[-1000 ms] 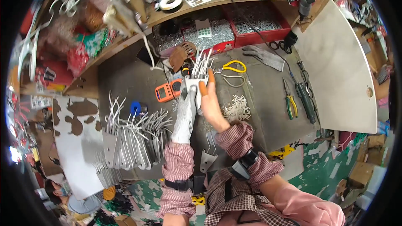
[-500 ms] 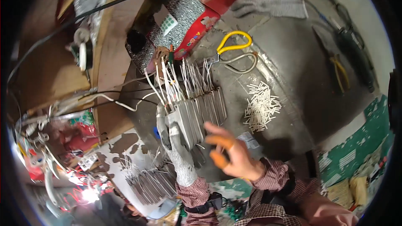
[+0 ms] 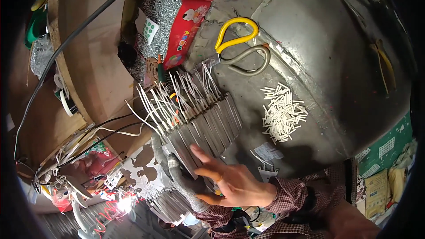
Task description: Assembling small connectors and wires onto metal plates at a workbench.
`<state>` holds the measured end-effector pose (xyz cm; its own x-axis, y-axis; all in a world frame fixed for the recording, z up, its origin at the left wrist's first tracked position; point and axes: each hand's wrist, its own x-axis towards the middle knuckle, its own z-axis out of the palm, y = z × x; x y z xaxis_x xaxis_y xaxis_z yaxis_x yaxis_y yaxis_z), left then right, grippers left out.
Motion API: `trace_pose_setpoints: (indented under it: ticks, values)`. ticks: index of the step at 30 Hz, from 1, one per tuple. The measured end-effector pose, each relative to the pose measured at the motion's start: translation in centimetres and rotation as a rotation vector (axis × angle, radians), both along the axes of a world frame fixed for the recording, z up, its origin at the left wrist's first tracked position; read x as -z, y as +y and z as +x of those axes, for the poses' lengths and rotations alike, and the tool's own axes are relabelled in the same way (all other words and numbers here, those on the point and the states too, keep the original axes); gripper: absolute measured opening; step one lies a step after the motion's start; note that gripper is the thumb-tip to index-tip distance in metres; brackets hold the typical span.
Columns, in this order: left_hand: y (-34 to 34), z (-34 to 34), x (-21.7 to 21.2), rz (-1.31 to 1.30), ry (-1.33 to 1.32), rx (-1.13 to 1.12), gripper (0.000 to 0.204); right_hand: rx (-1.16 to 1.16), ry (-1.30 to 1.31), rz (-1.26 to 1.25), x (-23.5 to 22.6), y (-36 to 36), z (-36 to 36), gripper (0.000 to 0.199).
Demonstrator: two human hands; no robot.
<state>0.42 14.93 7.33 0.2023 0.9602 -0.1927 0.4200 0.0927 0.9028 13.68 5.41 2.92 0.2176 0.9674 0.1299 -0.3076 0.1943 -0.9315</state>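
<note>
My left hand, in a grey glove, grips the lower end of a fanned bundle of flat grey metal strips. Thin white wires stick out of the strips' upper ends. My bare right hand lies flat with its fingers spread against the lower part of the bundle, and its thumb is below. Both hands are over a grey metal worktop.
A pile of short white tubes lies right of the bundle. Yellow-handled scissors lie above it. A red box of screws stands at the back, next to a wooden shelf. More wired strips lie lower left. Pliers lie far right.
The view has come closer to the bundle. My right hand, which was apart from the strips, now lies flat on them. My left hand still holds the bundle.
</note>
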Motion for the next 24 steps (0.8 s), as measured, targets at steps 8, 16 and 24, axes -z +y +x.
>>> trace_pose_setpoints:
  ticks: [8,16,24]
  values:
    - [-1.1,-1.3,-0.4,-0.082,-0.214,-0.022,0.056,0.035,-0.071,0.015,1.6,0.0,-0.3,0.066]
    - [-2.5,-1.9,-0.4,-0.155,-0.430,-0.054,0.055,-0.012,0.078,-0.050,2.4,-0.2,-1.0,0.066]
    - [-2.4,3.4,-0.5,0.061,-0.044,-0.458,0.056,-0.073,0.058,-0.111,3.1,-1.0,-0.2,0.064]
